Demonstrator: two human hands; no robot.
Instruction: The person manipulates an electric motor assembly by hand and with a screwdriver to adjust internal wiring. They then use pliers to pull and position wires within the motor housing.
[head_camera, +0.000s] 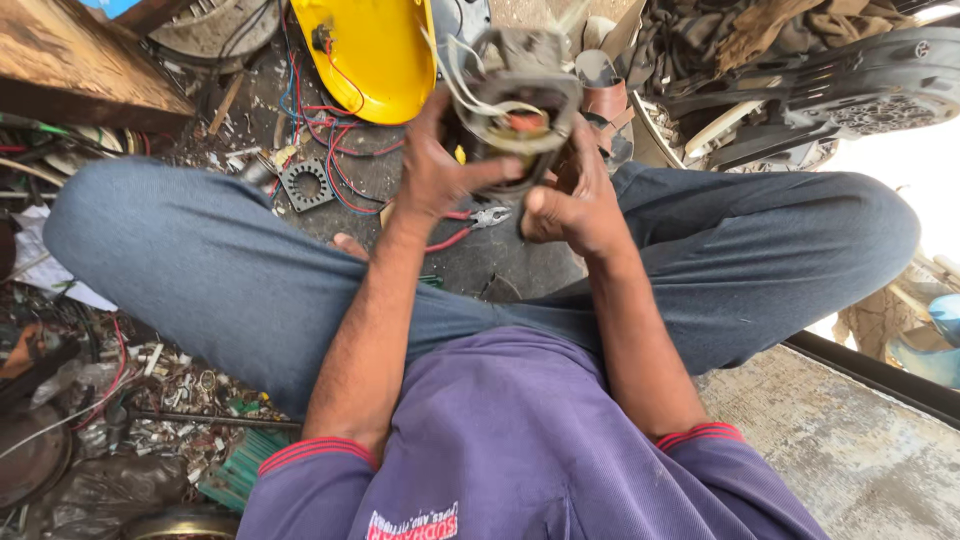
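I sit cross-legged on the floor and hold a small electric motor stator (518, 100) up in front of me, with copper windings and white wires coming out of its top. My left hand (437, 165) grips its left side, thumb laid across the front. My right hand (572, 195) holds its right side from below. Red-handled pliers (470, 225) lie on the floor just under my hands, between my knees.
A yellow plastic housing (370, 55) with red and blue wires lies ahead. A black square metal frame (307, 183) sits left of it. Scrap metal and screws (170, 400) litter the left floor. Dark fan parts (870, 90) are at the right. A wooden plank (70, 60) is at top left.
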